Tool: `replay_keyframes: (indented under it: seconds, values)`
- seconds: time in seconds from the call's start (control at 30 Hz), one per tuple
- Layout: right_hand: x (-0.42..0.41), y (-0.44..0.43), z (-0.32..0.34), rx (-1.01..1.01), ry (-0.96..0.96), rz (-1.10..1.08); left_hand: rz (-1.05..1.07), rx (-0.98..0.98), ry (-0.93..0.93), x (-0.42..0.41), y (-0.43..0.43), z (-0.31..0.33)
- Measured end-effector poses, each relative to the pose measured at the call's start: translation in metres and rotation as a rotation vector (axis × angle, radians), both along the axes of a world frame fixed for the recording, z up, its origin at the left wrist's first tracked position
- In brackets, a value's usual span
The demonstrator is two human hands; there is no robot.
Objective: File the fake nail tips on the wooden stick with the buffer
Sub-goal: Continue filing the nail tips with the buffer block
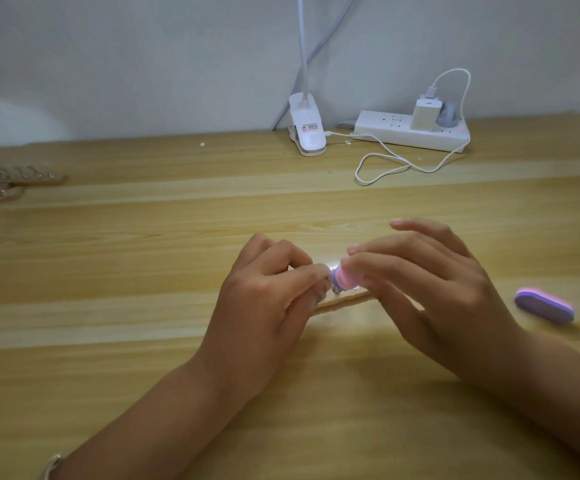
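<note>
Left hand (pixel 264 306): fingers pinched on wooden stick (pixel 337 303).
Right hand (pixel 433 289): fingers gripping pink buffer (pixel 345 277), its end against a nail tip (pixel 337 289).
Spare buffer (pixel 544 304): on desk (pixel 143 341), right side.

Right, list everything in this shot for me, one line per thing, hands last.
table: one, light wood, under everything
buffer: one, pink and purple, at the nail tips between the hands
wooden stick: one, pale, low over the table between the hands
nail tips: count unclear, clear, on the stick
spare buffer: one, purple and pink, lying far right
other sticks: about two, blurred, left edge
clip lamp: one, white, back centre
power strip: one, white, back right
charger: one, white, plugged into the strip
cable: one, white, looped before the strip
left hand: pinches the stick
right hand: holds the buffer
</note>
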State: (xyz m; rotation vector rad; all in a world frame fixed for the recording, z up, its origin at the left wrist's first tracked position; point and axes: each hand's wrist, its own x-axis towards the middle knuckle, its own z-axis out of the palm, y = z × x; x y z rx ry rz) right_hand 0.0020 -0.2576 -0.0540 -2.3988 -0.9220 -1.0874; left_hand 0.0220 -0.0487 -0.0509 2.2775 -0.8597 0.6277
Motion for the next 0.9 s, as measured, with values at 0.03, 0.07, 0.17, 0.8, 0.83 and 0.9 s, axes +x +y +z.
replay_keyframes:
  seconds: [0.03, 0.07, 0.17, 0.8, 0.83, 0.9]
  values:
    - [-0.002, 0.003, -0.001, 0.007, 0.007, 0.018, -0.002, -0.002, -0.003, 0.0, 0.0, 0.0]
    - [-0.004, 0.007, -0.003, 0.001, 0.006, 0.036, -0.002, -0.003, -0.006, 0.0, 0.001, -0.001]
    - [-0.002, 0.004, -0.002, -0.025, 0.006, 0.03, -0.001, 0.001, -0.016, 0.001, 0.001, -0.001]
    - [0.0, 0.002, -0.002, 0.019, 0.044, 0.071, -0.022, 0.004, -0.037, 0.0, 0.001, 0.0]
    - [0.002, 0.0, -0.001, 0.015, 0.043, 0.062, -0.024, 0.004, -0.033, 0.0, 0.001, 0.0]
    - [0.005, -0.005, 0.0, 0.029, 0.052, 0.044, -0.026, 0.008, -0.024, 0.0, -0.001, 0.0]
